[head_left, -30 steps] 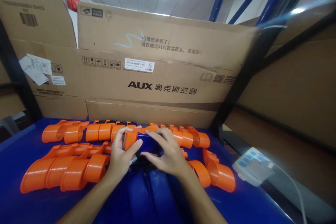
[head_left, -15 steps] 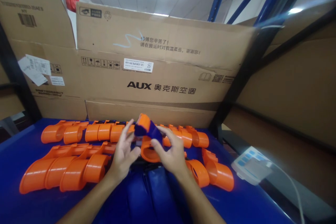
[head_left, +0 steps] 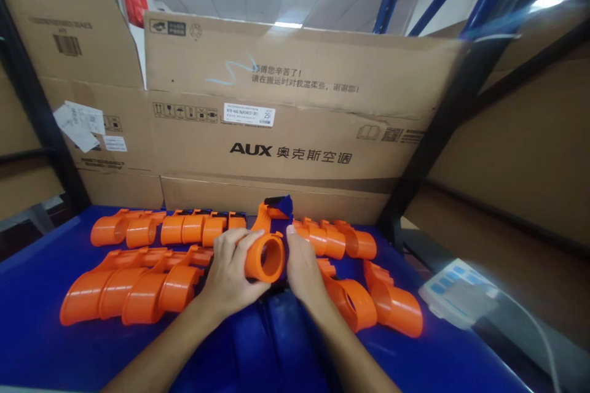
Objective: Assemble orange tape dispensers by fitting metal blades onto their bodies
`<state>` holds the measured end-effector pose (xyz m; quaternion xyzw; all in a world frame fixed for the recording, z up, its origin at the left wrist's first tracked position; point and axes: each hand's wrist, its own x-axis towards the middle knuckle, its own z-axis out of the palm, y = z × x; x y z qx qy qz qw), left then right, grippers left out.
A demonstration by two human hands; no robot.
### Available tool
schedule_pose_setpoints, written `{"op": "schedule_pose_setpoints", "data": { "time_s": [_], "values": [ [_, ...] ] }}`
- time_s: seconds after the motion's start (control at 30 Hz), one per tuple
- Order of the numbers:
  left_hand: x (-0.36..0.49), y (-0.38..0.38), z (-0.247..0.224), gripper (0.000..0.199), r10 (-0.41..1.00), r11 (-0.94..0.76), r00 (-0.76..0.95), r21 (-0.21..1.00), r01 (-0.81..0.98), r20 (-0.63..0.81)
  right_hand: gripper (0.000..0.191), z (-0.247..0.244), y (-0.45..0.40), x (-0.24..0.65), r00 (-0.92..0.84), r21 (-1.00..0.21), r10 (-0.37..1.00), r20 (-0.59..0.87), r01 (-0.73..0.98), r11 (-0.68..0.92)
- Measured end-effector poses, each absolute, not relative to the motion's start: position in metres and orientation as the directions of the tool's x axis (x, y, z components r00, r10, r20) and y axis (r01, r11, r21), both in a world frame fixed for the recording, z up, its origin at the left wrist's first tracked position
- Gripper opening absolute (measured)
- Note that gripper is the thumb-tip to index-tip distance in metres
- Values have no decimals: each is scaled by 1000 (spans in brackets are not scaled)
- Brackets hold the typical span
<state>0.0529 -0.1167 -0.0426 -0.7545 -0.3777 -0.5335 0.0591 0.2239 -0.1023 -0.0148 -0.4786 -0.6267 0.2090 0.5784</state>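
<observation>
My left hand [head_left: 230,267] is wrapped round an orange ring-shaped part [head_left: 266,258], whose round opening faces me. A ribbed orange arm rises from the ring to a dark blue piece [head_left: 283,205] at its top. Just right of the ring is my right hand [head_left: 302,261], thumb pointing up beside the blue piece; its other fingers are hidden behind, so its grip cannot be made out. Dark blue material [head_left: 271,331] lies below both hands.
Rows of orange ring parts [head_left: 145,295] lie left on the blue table [head_left: 27,282], with more [head_left: 396,307] on the right. Behind stands a cardboard sheet [head_left: 295,129]. A white device [head_left: 458,291] with a cable sits at the right edge.
The orange part has been turned so its ring opening faces me. My left hand has closed round the ring. The blue piece now stands above it, and the view has shifted slightly.
</observation>
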Motion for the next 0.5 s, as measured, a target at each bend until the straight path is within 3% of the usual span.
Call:
{"op": "schedule_pose_setpoints", "data": {
  "time_s": [0.3, 0.5],
  "values": [
    [-30, -116, 15, 86, 518, -614, 339, 66, 786, 785, 72, -3, -104, 228, -2, -846, 897, 441, 331, 417],
    [-144, -85, 34, 73, 693, -349, 87, 227, 910, 716, 71, -1, -106, 227, 8, -824, 882, 471, 362, 436]
  ]
}}
